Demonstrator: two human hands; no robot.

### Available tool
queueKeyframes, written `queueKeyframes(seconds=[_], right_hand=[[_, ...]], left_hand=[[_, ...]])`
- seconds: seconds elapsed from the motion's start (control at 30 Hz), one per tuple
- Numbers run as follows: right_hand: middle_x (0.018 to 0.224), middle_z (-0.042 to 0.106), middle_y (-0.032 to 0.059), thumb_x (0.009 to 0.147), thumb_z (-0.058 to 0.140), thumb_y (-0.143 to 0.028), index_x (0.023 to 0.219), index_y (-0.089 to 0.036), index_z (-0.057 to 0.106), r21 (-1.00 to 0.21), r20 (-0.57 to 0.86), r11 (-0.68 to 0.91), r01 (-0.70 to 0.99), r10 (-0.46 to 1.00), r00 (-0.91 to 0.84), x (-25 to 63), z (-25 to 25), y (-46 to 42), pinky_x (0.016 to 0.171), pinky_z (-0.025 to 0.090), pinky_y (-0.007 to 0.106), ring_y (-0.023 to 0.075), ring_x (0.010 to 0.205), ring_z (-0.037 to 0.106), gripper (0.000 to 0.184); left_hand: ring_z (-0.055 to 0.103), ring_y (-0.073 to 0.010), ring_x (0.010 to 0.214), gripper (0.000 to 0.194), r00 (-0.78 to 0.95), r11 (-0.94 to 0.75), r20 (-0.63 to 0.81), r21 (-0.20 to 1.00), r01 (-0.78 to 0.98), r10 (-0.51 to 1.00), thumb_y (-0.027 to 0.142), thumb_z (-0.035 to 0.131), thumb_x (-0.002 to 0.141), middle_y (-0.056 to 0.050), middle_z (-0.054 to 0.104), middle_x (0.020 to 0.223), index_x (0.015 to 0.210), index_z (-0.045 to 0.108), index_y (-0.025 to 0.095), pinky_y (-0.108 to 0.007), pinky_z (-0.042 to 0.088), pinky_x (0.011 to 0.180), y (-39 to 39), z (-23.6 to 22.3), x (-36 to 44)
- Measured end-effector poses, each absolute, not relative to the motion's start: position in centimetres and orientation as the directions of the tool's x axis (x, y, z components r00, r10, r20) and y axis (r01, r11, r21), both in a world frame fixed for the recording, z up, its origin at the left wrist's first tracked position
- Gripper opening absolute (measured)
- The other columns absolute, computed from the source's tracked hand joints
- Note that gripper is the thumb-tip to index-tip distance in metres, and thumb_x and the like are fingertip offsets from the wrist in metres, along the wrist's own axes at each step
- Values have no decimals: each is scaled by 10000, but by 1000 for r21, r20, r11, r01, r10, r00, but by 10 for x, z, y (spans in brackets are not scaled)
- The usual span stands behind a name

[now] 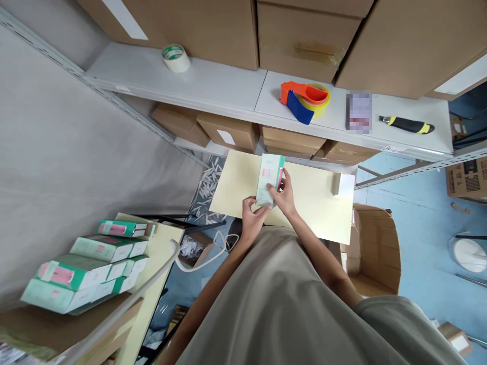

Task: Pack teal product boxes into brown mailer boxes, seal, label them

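A light green and white carton [267, 175] with a darker green side stands over the pale yellow table [315, 195], held between both hands. My left hand [254, 217] grips its lower left corner, fingers curled around the near end. On the carton's right side, my right hand [284, 195] has its thumb on the front face and its fingers behind the edge. A small white box [343, 185] sits at the table's right end.
Several green and white cartons [91, 271] are stacked on a side table at left. The shelf ahead holds a tape roll [176, 59], an orange and blue tape dispenser [300, 99] and a utility knife [407, 124]. An open cardboard box [378, 248] stands at right.
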State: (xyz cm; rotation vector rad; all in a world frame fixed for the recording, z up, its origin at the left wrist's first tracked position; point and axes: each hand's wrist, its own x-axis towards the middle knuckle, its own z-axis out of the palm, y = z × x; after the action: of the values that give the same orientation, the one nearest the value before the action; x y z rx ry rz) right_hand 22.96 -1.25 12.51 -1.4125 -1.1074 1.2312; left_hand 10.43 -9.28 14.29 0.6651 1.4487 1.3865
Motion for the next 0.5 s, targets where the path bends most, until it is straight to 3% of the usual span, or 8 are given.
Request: queueKeyframes(seconds=[0.13,0.27,0.4,0.5], right_hand=[[1293,755,119,855,789,-600,1686,-261,377,-975,-204,-200,-93,978,37,240,114,-13,997,631,488,289,1108,734,988],[1307,767,104,867,779,-611,1649,-279,430,-967,-211,-213,-136,977,-28,244,117,-14,1035,627,511,307,1164,738,918],[1433,716,136,857,794,-637,1543,-265,544,-978,-180,-183,-97,983,-41,240,128,-12,1061,618,514,333,1260,705,820],[1470,681,156,814,845,-646,1560,-267,512,-982,-184,-184,-36,983,-5,232,131,-13,989,640,479,325,1224,707,901]], left_hand=[[745,-256,1142,575,-195,358,-519,771,-526,832,393,1028,642,-56,746,1081,935,563,223,-494,612,1089,-93,141,99],[771,-249,1077,603,-143,378,-555,711,-593,819,367,1058,579,-43,769,1013,892,564,221,-512,612,1109,-93,137,98],[745,-219,1050,590,-318,302,-459,847,-437,829,369,1039,584,-36,739,1041,929,582,221,-463,617,1080,-93,133,101],[699,-226,1113,529,-446,188,-252,965,-182,859,342,998,641,-55,673,1115,940,578,227,-411,651,986,-97,135,102]])
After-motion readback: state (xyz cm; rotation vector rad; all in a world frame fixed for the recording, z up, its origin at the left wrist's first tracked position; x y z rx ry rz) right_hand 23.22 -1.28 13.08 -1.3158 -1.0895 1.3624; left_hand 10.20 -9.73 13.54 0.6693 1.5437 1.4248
